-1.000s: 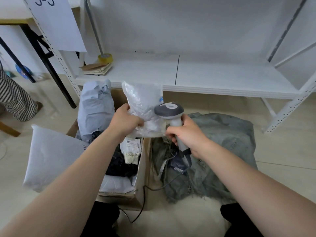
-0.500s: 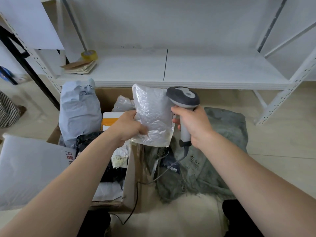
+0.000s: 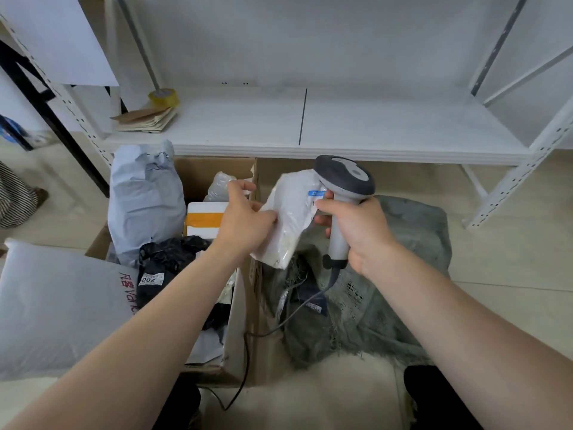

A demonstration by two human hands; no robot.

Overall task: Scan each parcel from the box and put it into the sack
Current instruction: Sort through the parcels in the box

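My left hand [image 3: 245,218] pinches a small white plastic parcel [image 3: 291,218] by its left edge, holding it tilted above the gap between box and sack. A blue-and-white label shows near the parcel's top right. My right hand [image 3: 356,231] grips the grey handle of a barcode scanner [image 3: 344,181], whose dark head sits just right of the parcel's top. Below lies the open grey-green sack [image 3: 387,290], crumpled on the floor, with a dark parcel inside. The cardboard box [image 3: 242,321] on the left holds several parcels: grey, black, and a white one with orange tape.
A large white mailer [image 3: 59,305] leans on the box's left side. A low white shelf [image 3: 310,125] runs across behind, carrying a tape roll [image 3: 163,97] and folded cardboard. A white rack post [image 3: 524,169] stands at right. The scanner's cable trails over the sack to the floor.
The parcel has turned and dropped to the right, toward the sack, showing its labelled side. My right hand with the scanner stayed beside it. The view shifted slightly.
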